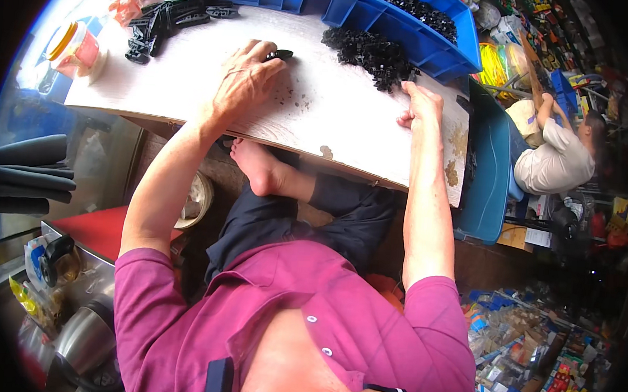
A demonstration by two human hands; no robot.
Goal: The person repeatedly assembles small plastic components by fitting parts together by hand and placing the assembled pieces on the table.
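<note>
My left hand rests on the white tabletop, its fingers closed on a small, long black plastic part. At the right, my right hand is at the near edge of a heap of tiny black plastic pieces. Its thumb and forefinger are pinched together and the other fingers curled. Whatever lies between those fingertips is too small to make out. A pile of long black plastic parts, similar to the held one, lies at the table's far left.
Blue bins line the table's far edge, one filled with small black pieces. A lidded jar stands at the left corner. Beyond a teal tub on the right, another person sits among piled goods. A kettle is lower left.
</note>
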